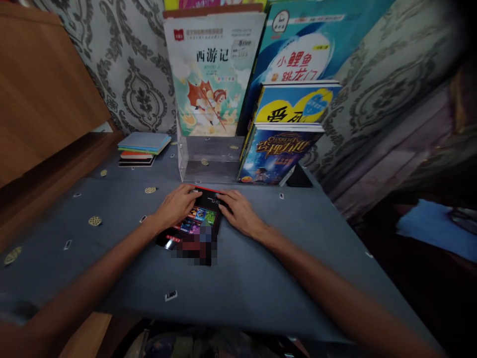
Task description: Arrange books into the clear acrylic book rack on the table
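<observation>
Resting both hands on a thin glossy book in the middle of the table

Lying flat on the grey table cloth (261,278), the book (201,219) sits about midway between the table's left and right edges, just in front of the clear stand (208,159) at the far edge. Its cover is dark with a red rim and a row of bright panels; the near part is blurred and I cannot read it.

My left hand (178,203) lies over the book's far left corner and my right hand (238,211) over its far right edge. The fingers of both are loosely apart and laid flat on the cover, pressing rather than pinching, with nothing clamped between them.

I judge the book light and thin, with a soft, bendy cover that would sag if lifted by one corner. The gloss catches the light, so it is probably slippery under dry fingertips. The long side edges look like the best hold, thumb on top and fingers slid beneath, or the spine if one hand must do.

A tall picture book (212,74) stands in the stand, more books (276,154) lean beside it, and a stack of coloured notebooks (141,146) lies toward the far left corner
</observation>
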The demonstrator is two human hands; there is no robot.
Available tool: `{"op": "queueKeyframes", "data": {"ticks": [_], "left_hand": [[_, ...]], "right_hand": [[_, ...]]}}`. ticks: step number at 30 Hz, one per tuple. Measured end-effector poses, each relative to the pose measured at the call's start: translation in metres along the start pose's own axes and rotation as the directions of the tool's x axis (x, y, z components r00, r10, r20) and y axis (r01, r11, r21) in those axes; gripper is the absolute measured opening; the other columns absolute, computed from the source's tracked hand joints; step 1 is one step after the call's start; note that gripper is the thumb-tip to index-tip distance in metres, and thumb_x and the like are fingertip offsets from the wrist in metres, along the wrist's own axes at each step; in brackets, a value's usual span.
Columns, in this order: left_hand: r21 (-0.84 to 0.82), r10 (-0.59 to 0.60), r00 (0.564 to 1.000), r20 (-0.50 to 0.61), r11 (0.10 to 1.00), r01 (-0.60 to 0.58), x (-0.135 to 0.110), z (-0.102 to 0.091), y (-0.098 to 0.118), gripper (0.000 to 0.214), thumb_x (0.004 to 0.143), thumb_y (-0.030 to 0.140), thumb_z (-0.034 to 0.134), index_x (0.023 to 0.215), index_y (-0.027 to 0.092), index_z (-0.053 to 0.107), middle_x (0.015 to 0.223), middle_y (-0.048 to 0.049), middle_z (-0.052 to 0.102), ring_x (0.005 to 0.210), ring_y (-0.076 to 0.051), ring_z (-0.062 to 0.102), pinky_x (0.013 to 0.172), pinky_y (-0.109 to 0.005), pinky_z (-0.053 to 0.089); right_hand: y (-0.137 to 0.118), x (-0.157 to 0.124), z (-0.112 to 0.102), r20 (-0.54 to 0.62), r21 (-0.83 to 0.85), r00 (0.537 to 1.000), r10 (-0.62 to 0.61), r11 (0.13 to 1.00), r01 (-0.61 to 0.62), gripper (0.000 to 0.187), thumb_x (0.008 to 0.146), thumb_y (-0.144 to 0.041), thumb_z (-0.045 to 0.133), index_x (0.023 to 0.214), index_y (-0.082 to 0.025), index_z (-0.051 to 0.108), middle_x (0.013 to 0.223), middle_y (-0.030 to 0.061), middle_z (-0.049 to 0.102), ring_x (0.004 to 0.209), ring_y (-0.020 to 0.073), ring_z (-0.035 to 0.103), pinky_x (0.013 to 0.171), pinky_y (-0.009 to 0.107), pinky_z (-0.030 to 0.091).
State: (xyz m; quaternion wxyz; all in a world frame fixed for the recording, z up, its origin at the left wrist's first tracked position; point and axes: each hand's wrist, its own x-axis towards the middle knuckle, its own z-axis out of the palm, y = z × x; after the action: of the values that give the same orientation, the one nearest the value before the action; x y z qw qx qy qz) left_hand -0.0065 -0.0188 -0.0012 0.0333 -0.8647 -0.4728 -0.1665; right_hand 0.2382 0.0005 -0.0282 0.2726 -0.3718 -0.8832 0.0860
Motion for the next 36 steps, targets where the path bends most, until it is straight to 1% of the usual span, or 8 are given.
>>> {"op": "queueKeyframes", "data": {"ticks": [3,8,11,14,19,23,28,36], "left_hand": [[-0.053,0.098,0.995,0.023,0.994,-0.096,-0.013,-0.006,0.016,0.034,0.096,0.016,0.045,0.124,0.02,0.065,0.125,-0.0107,0.061,0.116,-0.024,0.058,0.097,-0.044,0.051],[-0.14,0.252,0.957,0.145,0.963,-0.232,-0.037,-0.031,0.057,0.032,0.097,0.019,0.045,0.122,0.023,0.065,0.127,-0.0104,0.06,0.117,-0.024,0.058,0.1,-0.043,0.05],[-0.166,0.276,0.933,0.229,0.956,-0.242,-0.046,-0.044,0.073,0.034,0.097,0.034,0.052,0.129,0.025,0.06,0.133,-0.0101,0.058,0.124,-0.027,0.055,0.104,-0.046,0.047],[-0.149,0.278,0.913,0.297,0.958,-0.244,-0.05,-0.05,0.077,0.055,0.09,0.051,0.061,0.137,0.023,0.052,0.14,-0.0127,0.053,0.131,-0.031,0.05,0.107,-0.048,0.044],[-0.053,0.267,0.906,0.329,0.963,-0.265,-0.054,-0.045,0.076,0.054,0.095,0.052,0.052,0.141,0.025,0.046,0.148,-0.0122,0.048,0.138,-0.029,0.045,0.112,-0.047,0.039],[0.018,0.261,0.923,0.284,0.961,-0.277,-0.06,-0.035,0.08,0.054,0.099,0.051,0.045,0.143,0.021,0.044,0.15,-0.0151,0.047,0.142,-0.03,0.04,0.114,-0.048,0.035],[0.08,0.211,0.952,0.222,0.969,-0.234,-0.061,-0.025,0.085,0.054,0.1,0.053,0.039,0.143,0.021,0.045,0.15,-0.0147,0.048,0.142,-0.029,0.041,0.115,-0.049,0.033],[0.16,0.154,0.96,0.236,0.968,-0.195,-0.051,-0.016,0.09,0.055,0.1,0.05,0.042,0.143,0.015,0.046,0.148,-0.0199,0.049,0.14,-0.033,0.043,0.111,-0.053,0.035]], "right_hand": [[-0.002,0.0,0.0,0.006,-0.03,1.0,0.003,1.0,-0.003,0.035,0.097,-0.025,0.048,0.126,-0.015,0.064,0.132,0.0158,0.063,0.122,0.0296,0.057,0.105,0.052,0.047],[-0.001,-0.001,0.0,0.0,-0.043,1.0,-0.003,0.999,0.003,0.034,0.097,-0.025,0.048,0.125,-0.015,0.064,0.132,0.0157,0.063,0.121,0.0295,0.057,0.103,0.051,0.048],[-0.001,0.0,0.002,-0.013,-0.043,1.0,-0.01,0.999,0.009,0.033,0.097,-0.024,0.049,0.125,-0.015,0.065,0.131,0.015,0.064,0.12,0.0292,0.058,0.104,0.051,0.048],[-0.001,0.0,0.003,-0.012,-0.05,1.0,0.001,0.999,-0.002,0.033,0.097,-0.024,0.049,0.124,-0.014,0.065,0.132,0.0154,0.064,0.121,0.0292,0.058,0.104,0.051,0.048],[-0.002,0.0,0.003,0.003,-0.034,0.999,0.033,0.999,-0.033,0.034,0.096,-0.024,0.049,0.126,-0.014,0.064,0.136,0.0165,0.062,0.127,0.0294,0.056,0.108,0.052,0.046],[-0.001,-0.001,0.003,0.024,-0.009,0.998,0.057,0.998,-0.056,0.037,0.096,-0.023,0.048,0.128,-0.012,0.063,0.139,0.0182,0.06,0.133,0.0299,0.052,0.112,0.052,0.042],[-0.001,-0.004,0.003,0.018,0.013,0.999,0.036,0.999,-0.037,0.037,0.097,-0.025,0.047,0.131,-0.018,0.062,0.14,0.0153,0.059,0.135,0.0285,0.051,0.111,0.054,0.043],[-0.008,-0.004,-0.001,0.063,-0.016,0.998,0.006,1.0,-0.005,0.038,0.098,-0.026,0.048,0.133,-0.018,0.061,0.143,0.0159,0.057,0.135,0.0269,0.051,0.111,0.053,0.042]]}}
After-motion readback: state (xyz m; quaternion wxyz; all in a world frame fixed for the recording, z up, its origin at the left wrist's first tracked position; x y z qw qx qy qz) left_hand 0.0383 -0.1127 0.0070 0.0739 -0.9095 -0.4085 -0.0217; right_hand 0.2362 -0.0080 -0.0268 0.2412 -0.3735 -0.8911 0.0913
